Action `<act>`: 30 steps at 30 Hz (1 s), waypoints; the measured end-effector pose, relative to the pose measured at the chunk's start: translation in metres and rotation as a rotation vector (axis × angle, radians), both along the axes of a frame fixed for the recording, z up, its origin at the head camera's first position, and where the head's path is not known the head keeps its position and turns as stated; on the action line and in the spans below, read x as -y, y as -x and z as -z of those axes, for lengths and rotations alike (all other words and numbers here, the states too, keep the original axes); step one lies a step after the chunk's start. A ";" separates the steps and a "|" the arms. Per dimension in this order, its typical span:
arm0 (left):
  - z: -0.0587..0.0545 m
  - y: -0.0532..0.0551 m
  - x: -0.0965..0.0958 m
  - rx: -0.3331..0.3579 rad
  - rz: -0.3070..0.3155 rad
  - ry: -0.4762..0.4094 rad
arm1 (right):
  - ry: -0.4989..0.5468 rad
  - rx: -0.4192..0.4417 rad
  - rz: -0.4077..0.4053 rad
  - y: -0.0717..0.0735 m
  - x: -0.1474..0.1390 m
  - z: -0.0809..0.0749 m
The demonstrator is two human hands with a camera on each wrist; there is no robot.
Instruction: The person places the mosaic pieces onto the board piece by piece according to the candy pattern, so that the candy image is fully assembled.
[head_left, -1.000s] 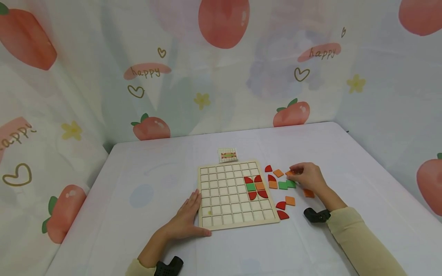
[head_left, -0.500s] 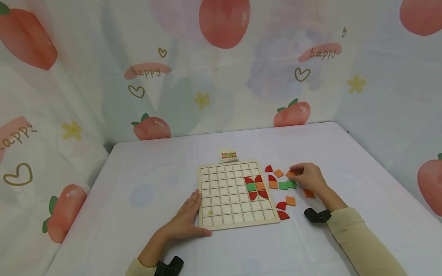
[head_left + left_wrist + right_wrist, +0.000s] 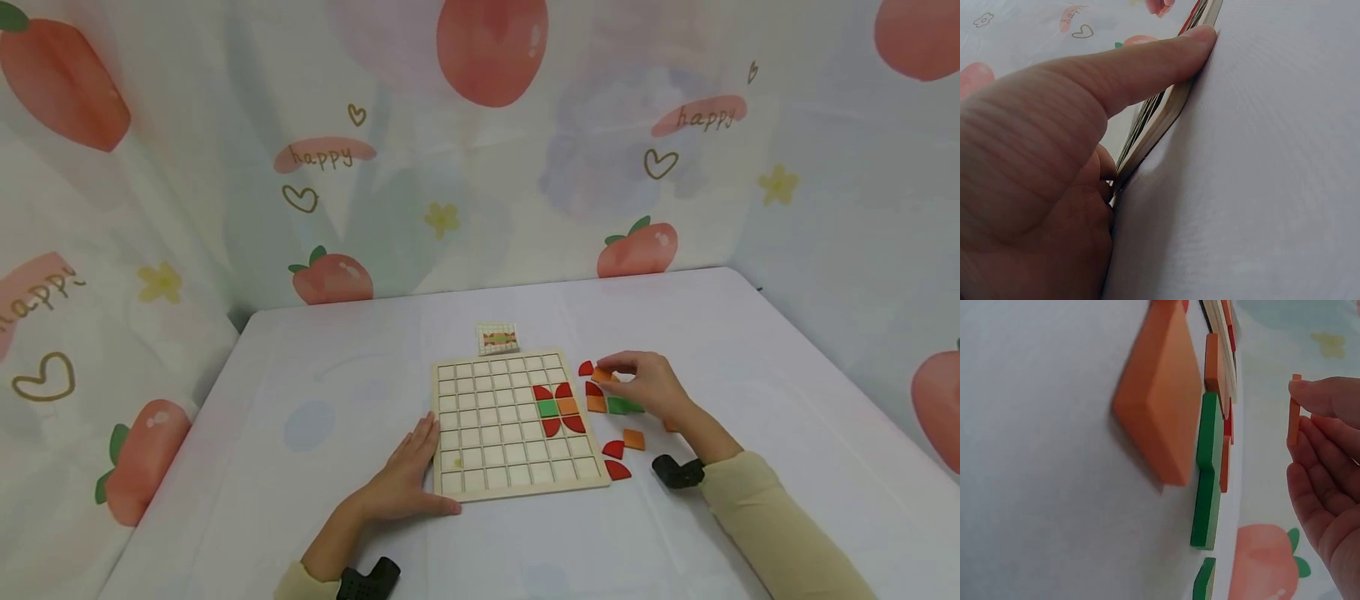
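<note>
My right hand (image 3: 651, 385) pinches an orange square tile (image 3: 1295, 415) between thumb and fingers, lifted off the table in the right wrist view. Beneath it lie loose green tiles (image 3: 617, 405) and an orange tile (image 3: 596, 404). My left hand (image 3: 405, 479) rests at the near left corner of a wooden grid board (image 3: 491, 433), fingers straight along its left side. The thumb (image 3: 1147, 72) lies along the near edge. Several red quarter-circle pieces, a green square (image 3: 548, 408) and an orange square (image 3: 567, 406) sit in cells at the board's right.
Beyond the board lies a small pattern card (image 3: 498, 339). Loose red quarter-circles (image 3: 617, 470) and an orange square (image 3: 633, 439) lie right of the board. A printed cloth (image 3: 480, 167) hangs behind the white table (image 3: 360, 350).
My right hand has moved left and lifted the orange tile from the loose pieces, over the others. My left hand and the board keep their place.
</note>
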State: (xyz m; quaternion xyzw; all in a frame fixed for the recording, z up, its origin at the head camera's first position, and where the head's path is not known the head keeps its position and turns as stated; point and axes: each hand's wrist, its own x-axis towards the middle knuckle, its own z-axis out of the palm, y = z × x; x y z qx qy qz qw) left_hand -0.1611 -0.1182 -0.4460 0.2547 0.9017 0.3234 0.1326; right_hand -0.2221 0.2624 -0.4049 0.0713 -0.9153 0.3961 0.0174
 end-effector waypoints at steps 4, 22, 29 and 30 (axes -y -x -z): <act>0.000 0.000 -0.001 0.002 0.001 0.000 | 0.005 -0.072 -0.050 0.000 0.009 -0.004; 0.003 0.001 0.001 -0.009 0.005 0.020 | 0.088 -0.135 -0.204 0.003 0.050 -0.011; 0.000 0.000 0.000 -0.004 0.005 0.004 | 0.115 -0.134 -0.248 0.008 0.064 -0.007; 0.000 0.000 0.000 -0.003 0.006 0.006 | 0.127 -0.129 -0.255 0.009 0.066 -0.006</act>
